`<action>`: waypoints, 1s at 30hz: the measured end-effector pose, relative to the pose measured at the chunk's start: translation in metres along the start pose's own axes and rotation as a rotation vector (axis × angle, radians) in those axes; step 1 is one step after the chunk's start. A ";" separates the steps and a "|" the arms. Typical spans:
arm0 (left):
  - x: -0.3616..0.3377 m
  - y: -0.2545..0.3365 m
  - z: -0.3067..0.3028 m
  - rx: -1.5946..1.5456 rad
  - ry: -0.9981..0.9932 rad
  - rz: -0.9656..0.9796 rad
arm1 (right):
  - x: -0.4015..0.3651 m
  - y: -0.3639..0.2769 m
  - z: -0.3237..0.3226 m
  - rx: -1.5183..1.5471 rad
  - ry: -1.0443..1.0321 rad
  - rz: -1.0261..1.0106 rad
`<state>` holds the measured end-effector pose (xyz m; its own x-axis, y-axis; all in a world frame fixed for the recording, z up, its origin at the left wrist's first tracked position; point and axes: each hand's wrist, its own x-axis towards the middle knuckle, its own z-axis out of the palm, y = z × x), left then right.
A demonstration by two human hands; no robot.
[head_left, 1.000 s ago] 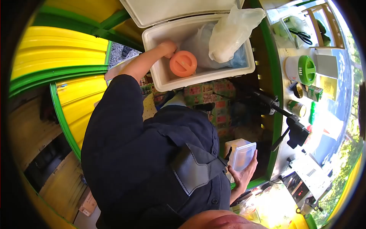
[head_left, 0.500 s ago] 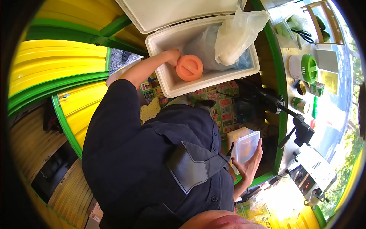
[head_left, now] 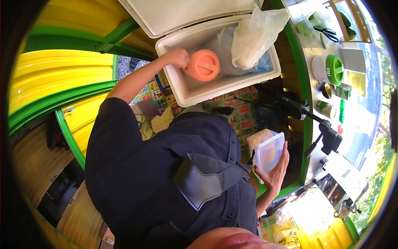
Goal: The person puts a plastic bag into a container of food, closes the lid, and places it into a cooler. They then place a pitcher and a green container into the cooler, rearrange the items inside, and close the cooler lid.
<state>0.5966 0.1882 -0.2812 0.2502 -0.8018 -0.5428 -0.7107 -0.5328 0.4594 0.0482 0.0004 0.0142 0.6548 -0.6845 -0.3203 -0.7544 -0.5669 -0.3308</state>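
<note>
My left hand (head_left: 178,58) is wrapped round the handle side of a pitcher with a round orange lid (head_left: 205,65). The pitcher is upright inside a white cooler box (head_left: 186,99), near its left end. Beside it in the cooler are a whitish plastic bag (head_left: 253,39) and a bluish one (head_left: 264,66). Lower right, my right hand (head_left: 273,172) grips a clear plastic food container with a translucent lid (head_left: 270,153), thumb on the near side and fingers along the right edge. Yellowish contents show through its walls, too blurred to name.
The cooler's lid (head_left: 174,14) stands raised behind it. A black tripod arm (head_left: 317,118) reaches over the counter at right. On that counter are a jar with a green lid (head_left: 333,69), a can (head_left: 326,109) and scissors (head_left: 325,32). Green frame posts (head_left: 304,103) edge the counter.
My left hand and the pitcher have moved slightly up and left in the view, and the pitcher looks a little raised. My right hand and the food container have barely shifted.
</note>
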 end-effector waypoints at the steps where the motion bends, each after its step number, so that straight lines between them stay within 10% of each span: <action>1: -0.013 0.010 -0.017 -0.034 0.003 -0.047 | 0.003 -0.003 0.000 0.002 -0.002 0.002; 16: -0.141 0.056 -0.158 -0.438 0.289 -0.054 | 0.137 -0.138 -0.013 0.019 0.051 -0.541; 30: -0.234 0.089 -0.186 -0.762 0.330 -0.149 | 0.248 -0.198 0.069 0.055 0.061 -0.587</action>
<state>0.5973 0.2785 0.0174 0.5695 -0.6836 -0.4565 -0.0465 -0.5813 0.8123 0.3631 -0.0258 -0.0613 0.9571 -0.2892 -0.0190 -0.2620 -0.8352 -0.4835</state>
